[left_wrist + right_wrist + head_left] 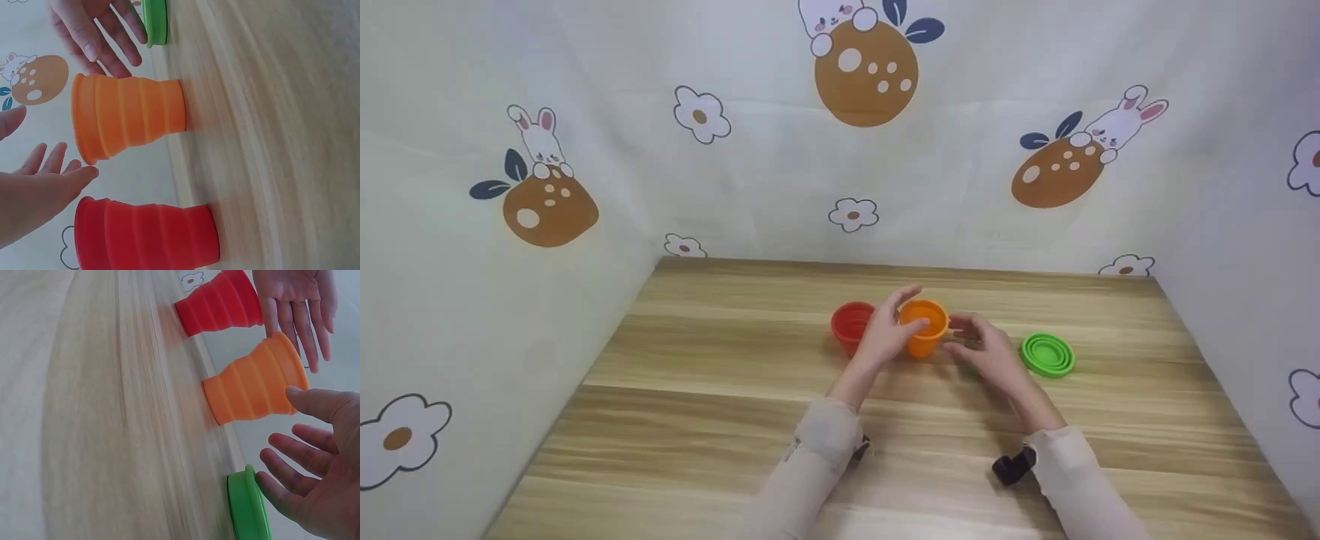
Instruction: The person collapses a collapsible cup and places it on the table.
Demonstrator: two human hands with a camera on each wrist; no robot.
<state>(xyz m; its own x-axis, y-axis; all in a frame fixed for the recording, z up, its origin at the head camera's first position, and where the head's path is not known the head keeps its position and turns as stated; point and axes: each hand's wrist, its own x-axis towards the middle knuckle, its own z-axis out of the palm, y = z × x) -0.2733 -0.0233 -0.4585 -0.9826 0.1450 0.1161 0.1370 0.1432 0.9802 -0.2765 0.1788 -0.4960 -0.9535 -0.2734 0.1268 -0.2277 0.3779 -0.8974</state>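
An orange collapsible cup (922,341), pulled out to full height, stands upright on the table between the two hands. To its left is a red collapsible cup (146,233), also extended and upright. My left hand (887,330) is at the orange cup's rim on the red cup's side, fingers loosely spread; whether it touches the rim I cannot tell. On the other side my right hand (320,467) has its fingers apart, the thumb close to the orange rim. Further right lies a green collapsible cup (1048,355), folded flat into rings.
The wood-grain table (697,442) is bordered by pale cloth walls (765,165) printed with rabbits, oranges and flowers. Dark wrist-camera mounts (1012,466) stick out near the sleeves.
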